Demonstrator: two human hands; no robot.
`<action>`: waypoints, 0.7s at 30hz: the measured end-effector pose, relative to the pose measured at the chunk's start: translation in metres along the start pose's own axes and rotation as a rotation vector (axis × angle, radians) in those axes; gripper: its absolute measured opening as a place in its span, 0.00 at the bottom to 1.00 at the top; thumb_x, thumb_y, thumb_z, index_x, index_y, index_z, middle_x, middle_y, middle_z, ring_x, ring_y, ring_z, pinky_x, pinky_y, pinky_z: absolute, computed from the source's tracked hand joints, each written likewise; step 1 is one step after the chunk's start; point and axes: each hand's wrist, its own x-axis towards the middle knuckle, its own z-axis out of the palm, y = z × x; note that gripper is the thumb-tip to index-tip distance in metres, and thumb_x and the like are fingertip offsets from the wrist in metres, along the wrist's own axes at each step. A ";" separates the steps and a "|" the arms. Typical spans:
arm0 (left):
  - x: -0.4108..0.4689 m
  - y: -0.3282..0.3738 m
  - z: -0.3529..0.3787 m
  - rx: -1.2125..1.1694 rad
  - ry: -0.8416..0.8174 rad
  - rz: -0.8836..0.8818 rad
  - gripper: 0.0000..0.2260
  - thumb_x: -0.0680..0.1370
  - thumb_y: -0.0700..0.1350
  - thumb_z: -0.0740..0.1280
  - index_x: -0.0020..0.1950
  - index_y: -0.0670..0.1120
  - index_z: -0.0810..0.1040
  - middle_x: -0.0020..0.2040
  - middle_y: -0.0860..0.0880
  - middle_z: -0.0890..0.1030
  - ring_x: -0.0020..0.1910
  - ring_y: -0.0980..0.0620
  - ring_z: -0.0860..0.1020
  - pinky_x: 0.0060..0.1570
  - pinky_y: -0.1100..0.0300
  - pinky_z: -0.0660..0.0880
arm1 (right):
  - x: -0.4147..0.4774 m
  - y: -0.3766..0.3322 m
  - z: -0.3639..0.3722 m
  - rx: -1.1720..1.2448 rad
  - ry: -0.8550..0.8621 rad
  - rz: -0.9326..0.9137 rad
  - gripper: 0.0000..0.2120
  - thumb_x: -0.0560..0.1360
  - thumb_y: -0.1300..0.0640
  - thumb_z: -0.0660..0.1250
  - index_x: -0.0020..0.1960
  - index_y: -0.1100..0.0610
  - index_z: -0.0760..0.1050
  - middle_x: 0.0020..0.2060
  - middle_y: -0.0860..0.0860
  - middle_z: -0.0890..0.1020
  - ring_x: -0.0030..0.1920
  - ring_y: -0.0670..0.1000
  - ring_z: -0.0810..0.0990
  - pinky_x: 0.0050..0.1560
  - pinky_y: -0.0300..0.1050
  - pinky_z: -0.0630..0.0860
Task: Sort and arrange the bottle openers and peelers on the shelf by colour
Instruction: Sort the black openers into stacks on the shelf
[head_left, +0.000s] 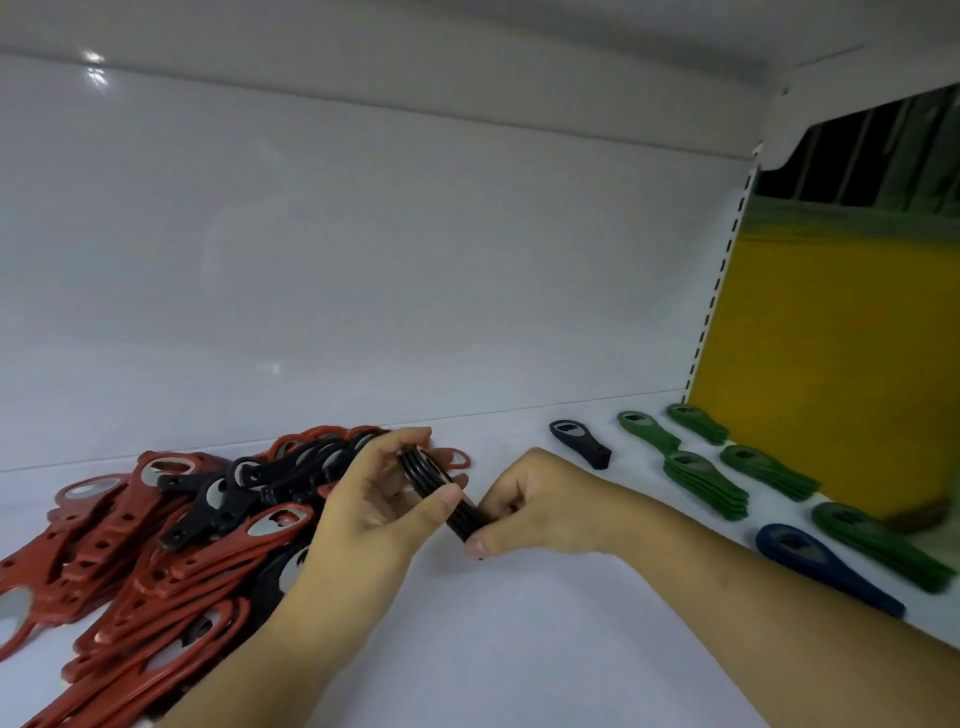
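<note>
Both hands, left hand (379, 499) and right hand (524, 506), are pinching a small stack of black bottle openers (439, 493) above the shelf (519, 649). Looks light, stiff, kinda slidey; squeeze the flat sides.

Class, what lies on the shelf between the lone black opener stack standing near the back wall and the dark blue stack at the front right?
Head view: two green opener stacks lie roughly between black stack and blue stack.
</note>
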 end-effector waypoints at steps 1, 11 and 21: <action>0.000 -0.003 0.002 -0.005 -0.014 -0.023 0.20 0.71 0.32 0.68 0.60 0.47 0.74 0.49 0.47 0.83 0.47 0.52 0.81 0.47 0.61 0.79 | -0.005 -0.001 -0.004 -0.030 0.006 0.033 0.12 0.69 0.53 0.75 0.28 0.46 0.80 0.25 0.46 0.68 0.29 0.45 0.64 0.33 0.41 0.59; -0.004 -0.013 -0.002 0.200 -0.268 -0.302 0.18 0.65 0.40 0.73 0.54 0.46 0.77 0.41 0.45 0.84 0.48 0.41 0.83 0.61 0.44 0.74 | -0.065 0.036 -0.066 -0.375 0.304 0.626 0.22 0.62 0.53 0.76 0.24 0.55 0.63 0.22 0.48 0.65 0.26 0.48 0.64 0.27 0.39 0.57; -0.010 -0.010 0.001 0.359 -0.329 -0.265 0.05 0.68 0.45 0.71 0.43 0.50 0.81 0.40 0.49 0.83 0.47 0.43 0.82 0.55 0.45 0.75 | -0.055 0.054 -0.074 -0.565 0.301 0.718 0.19 0.63 0.51 0.74 0.30 0.55 0.63 0.27 0.47 0.67 0.26 0.45 0.66 0.23 0.36 0.57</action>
